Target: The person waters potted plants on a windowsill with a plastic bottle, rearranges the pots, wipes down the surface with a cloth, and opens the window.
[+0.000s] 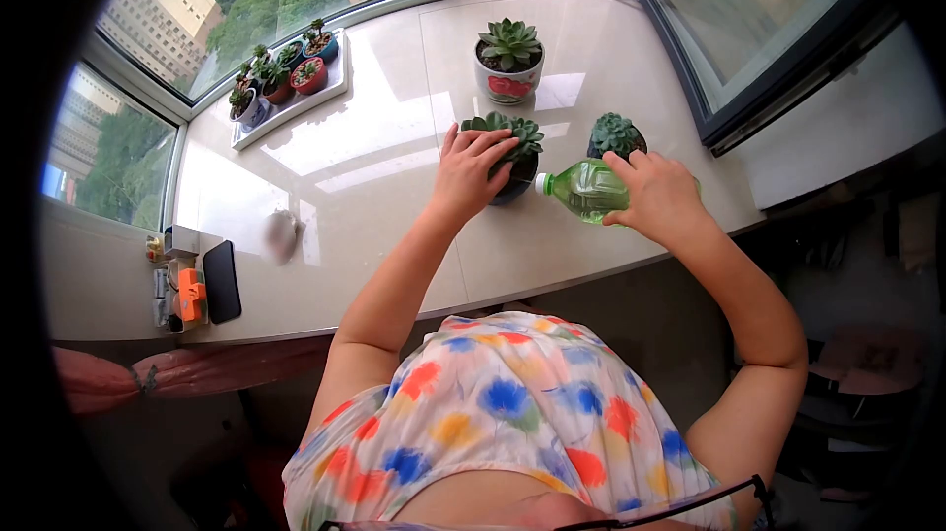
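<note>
My left hand (475,168) lies over a green succulent (527,134) in a dark pot (514,186). Its fingers are spread across the leaves, with the thumb apart near the pot's rim, and they hide part of the plant. My right hand (652,198) is wrapped round a clear green plastic bottle (583,191) with a white cap. The bottle is tipped almost level, its cap pointing left, close beside the dark pot. Whether liquid comes out cannot be made out. Just behind the bottle sits a smaller bluish-green succulent (615,134) in a dark pot.
A succulent in a white pot with a red flower (508,86) stands farther back. Several small potted plants share a white tray (296,119) by the window. At left are a phone (222,281), an orange object (191,295) and a blurry pale item (281,234). An open window frame (705,107) juts in at right.
</note>
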Tool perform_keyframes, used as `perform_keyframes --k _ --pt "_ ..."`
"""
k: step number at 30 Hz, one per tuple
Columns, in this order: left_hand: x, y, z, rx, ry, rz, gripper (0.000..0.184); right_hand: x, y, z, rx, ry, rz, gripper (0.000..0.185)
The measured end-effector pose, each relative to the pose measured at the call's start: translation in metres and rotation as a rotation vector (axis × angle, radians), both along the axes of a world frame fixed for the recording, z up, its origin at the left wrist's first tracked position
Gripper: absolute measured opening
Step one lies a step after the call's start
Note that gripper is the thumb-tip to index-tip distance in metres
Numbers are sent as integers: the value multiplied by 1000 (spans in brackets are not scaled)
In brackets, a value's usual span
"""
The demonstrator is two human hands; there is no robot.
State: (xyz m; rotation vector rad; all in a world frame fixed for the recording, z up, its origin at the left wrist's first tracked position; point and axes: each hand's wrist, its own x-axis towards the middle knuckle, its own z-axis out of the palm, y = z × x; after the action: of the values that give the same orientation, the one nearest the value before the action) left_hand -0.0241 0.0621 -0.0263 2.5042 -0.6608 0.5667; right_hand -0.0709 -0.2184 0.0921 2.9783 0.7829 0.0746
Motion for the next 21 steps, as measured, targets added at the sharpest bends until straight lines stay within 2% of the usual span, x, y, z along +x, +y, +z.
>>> perform_keyframes --k 11,21 --pt "3 2 -4 -12 -19 0 40 4 12 10 -93 10 33 81" --pt "4 2 -3 -34 -26 -26 40 11 11 9 -96 -83 50 81"
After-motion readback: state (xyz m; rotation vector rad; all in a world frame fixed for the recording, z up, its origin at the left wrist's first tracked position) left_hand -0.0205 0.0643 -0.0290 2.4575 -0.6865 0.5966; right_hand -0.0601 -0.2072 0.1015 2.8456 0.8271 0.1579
